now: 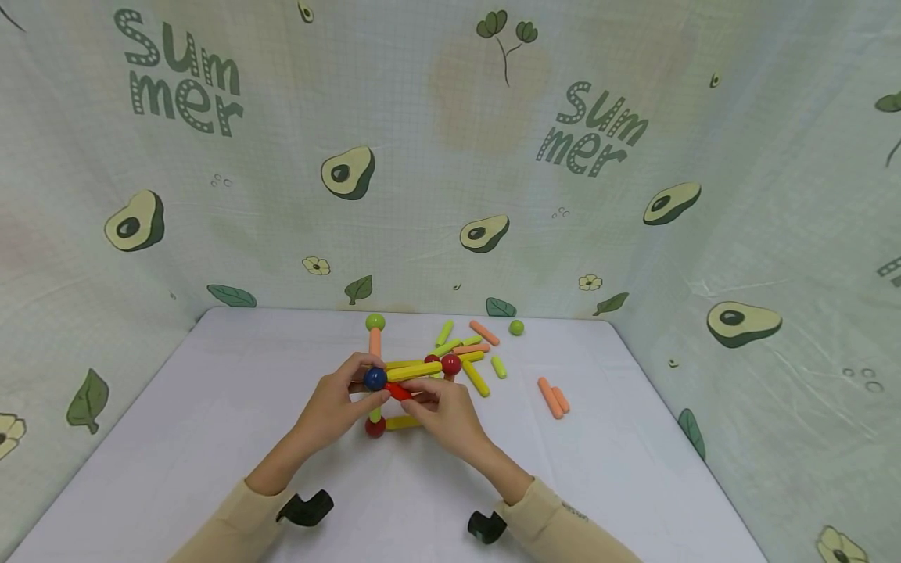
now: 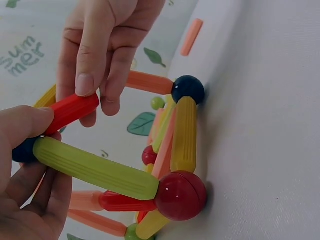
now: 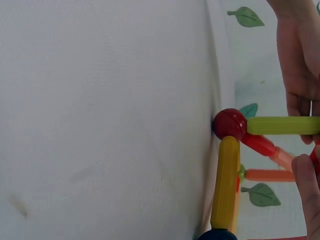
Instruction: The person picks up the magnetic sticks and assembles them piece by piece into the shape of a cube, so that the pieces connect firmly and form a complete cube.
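Note:
A frame of coloured rods and balls stands on the white table. At its upper near corner my left hand (image 1: 334, 407) grips a blue ball (image 1: 375, 379), its thumb close to a short red rod (image 2: 75, 112). From the other side, the thumb and fingers of my right hand (image 1: 454, 414) pinch that red rod, whose end is at the blue ball. A lime rod (image 2: 97, 167) slants down from the blue ball to a red ball (image 2: 181, 195) on the table. Yellow rods (image 1: 414, 372) run from the blue ball toward another red ball (image 1: 451, 364).
Behind and right of the frame lie loose rods, among them a yellow rod (image 1: 475, 378) and an orange rod (image 1: 484, 333). A loose green ball (image 1: 517, 327) sits near the back edge. Two orange rods (image 1: 551, 398) lie farther right. Printed cloth (image 1: 422, 266) walls the table.

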The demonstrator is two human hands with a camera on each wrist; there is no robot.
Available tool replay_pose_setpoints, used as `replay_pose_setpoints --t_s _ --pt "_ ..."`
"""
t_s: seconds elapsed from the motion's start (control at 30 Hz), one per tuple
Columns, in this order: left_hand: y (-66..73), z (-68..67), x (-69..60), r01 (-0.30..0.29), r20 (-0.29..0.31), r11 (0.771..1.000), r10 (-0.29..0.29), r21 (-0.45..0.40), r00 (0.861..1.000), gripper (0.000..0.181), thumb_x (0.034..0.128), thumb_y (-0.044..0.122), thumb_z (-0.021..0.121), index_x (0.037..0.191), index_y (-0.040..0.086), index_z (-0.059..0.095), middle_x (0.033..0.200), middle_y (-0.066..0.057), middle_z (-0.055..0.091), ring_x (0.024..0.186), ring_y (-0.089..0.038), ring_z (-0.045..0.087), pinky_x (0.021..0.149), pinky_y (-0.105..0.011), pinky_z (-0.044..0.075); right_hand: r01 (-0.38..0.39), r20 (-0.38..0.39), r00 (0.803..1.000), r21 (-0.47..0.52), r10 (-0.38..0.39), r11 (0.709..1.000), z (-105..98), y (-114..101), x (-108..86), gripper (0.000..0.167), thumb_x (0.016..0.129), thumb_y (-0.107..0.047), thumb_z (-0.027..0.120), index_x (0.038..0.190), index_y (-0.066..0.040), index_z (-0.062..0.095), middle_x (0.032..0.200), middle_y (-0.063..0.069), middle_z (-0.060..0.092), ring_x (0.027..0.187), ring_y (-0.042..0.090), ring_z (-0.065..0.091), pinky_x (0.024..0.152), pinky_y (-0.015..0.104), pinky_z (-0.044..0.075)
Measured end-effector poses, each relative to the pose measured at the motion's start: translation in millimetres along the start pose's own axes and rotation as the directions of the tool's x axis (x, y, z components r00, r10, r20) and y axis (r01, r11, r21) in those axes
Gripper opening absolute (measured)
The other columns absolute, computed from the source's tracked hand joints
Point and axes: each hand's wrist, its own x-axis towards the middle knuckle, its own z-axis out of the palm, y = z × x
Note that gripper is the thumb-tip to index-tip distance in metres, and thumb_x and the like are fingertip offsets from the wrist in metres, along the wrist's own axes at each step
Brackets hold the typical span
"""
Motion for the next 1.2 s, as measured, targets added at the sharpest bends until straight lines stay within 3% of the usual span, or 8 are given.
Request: replay_pose_setpoints --t_s 0.17,0.33,0.47,0.57,0.73,0.83,1.0,1.2 --pt "1.3 0.1 0.8 0.035 0.011 0.999 -0.035 -0.006 0.999 0.048 0.0950 0.014 0.082 0.136 0.009 0.056 0.119 -0.012 0.073 0.107 -0.027 0.073 0.097 -0.058 0.057 0.010 0.014 1.000 -0.050 -0.010 0.999 -13.4 8.0 -5.7 0.030 0.097 -0.009 0.079 0.127 -0.009 0.076 0.118 0.000 0.078 0.096 0.012 0.076 0.082 0.022 0.060" --pt "3.5 0.4 2.6 0.053 0.021 0.999 -0.053 0.001 0.998 0.048 0.0955 0.014 0.081 0.137 0.012 0.056 0.120 -0.010 0.073 0.108 -0.026 0.073 0.098 -0.055 0.058 0.024 0.004 1.000 -0.118 -0.023 0.993 -47.4 27.6 -17.2 0.018 0.097 -0.008 0.078 0.115 -0.009 0.079 0.105 -0.002 0.079 0.086 0.007 0.073 0.080 0.025 0.061" --pt "3.8 -0.3 2.6 0.062 0.023 0.998 -0.062 0.000 0.998 0.048 0.0958 0.014 0.081 0.136 0.013 0.056 0.119 -0.009 0.073 0.108 -0.027 0.073 0.098 -0.054 0.058 -0.010 -0.039 0.999 -0.205 0.002 0.979 -75.8 40.2 -18.1 0.016 0.096 -0.006 0.078 0.112 -0.010 0.079 0.102 -0.001 0.079 0.088 0.010 0.073 0.079 0.026 0.061" --pt "2.5 -0.7 2.1 0.067 0.024 0.998 -0.067 -0.002 0.997 0.048 0.0958 0.014 0.081 0.137 0.012 0.055 0.119 -0.009 0.073 0.108 -0.026 0.073 0.098 -0.053 0.059 -0.077 -0.058 0.996 -0.279 0.064 0.957 -88.9 49.9 -11.1 0.019 0.095 -0.006 0.078 0.115 -0.008 0.078 0.107 0.003 0.078 0.091 0.015 0.073 0.081 0.030 0.062" --pt "0.7 -0.5 1.2 0.078 0.035 0.997 -0.078 -0.001 0.996 0.049 0.0963 0.014 0.080 0.138 0.011 0.055 0.119 -0.009 0.072 0.105 -0.023 0.072 0.097 -0.049 0.059 -0.196 -0.061 0.980 -0.397 0.187 0.897 -93.5 72.6 5.7 0.029 0.094 -0.010 0.081 0.122 -0.005 0.076 0.117 0.012 0.075 0.093 0.022 0.070 0.084 0.037 0.062" --pt "0.4 -0.6 0.4 0.084 0.038 0.996 -0.084 -0.006 0.996 0.048 0.0964 0.014 0.080 0.138 0.012 0.055 0.120 -0.009 0.072 0.105 -0.022 0.072 0.097 -0.048 0.060 -0.229 -0.053 0.972 -0.444 0.230 0.866 -90.0 87.0 14.9 0.033 0.093 -0.013 0.082 0.124 -0.004 0.075 0.114 0.013 0.074 0.090 0.022 0.068 0.082 0.038 0.060" --pt "0.5 -1.1 0.5 0.089 0.041 0.996 -0.088 -0.019 0.995 0.047 0.0962 0.014 0.081 0.136 0.015 0.056 0.120 -0.008 0.072 0.105 -0.022 0.072 0.097 -0.049 0.059 -0.238 -0.021 0.965 -0.492 0.262 0.837 -86.1 101.9 23.6 0.036 0.093 -0.012 0.082 0.127 -0.003 0.074 0.100 0.008 0.073 0.085 0.017 0.064 0.082 0.038 0.059" --pt "-1.0 -1.7 2.9 0.079 0.052 0.996 -0.078 -0.028 0.996 0.045 0.0966 0.016 0.080 0.135 0.018 0.057 0.119 -0.006 0.072 0.106 -0.021 0.071 0.097 -0.047 0.059 -0.248 0.048 0.947 -0.519 0.317 0.818 -91.7 97.1 20.5 0.034 0.092 -0.003 0.078 0.126 -0.003 0.076 0.096 0.006 0.071 0.085 0.018 0.062 0.083 0.039 0.058"
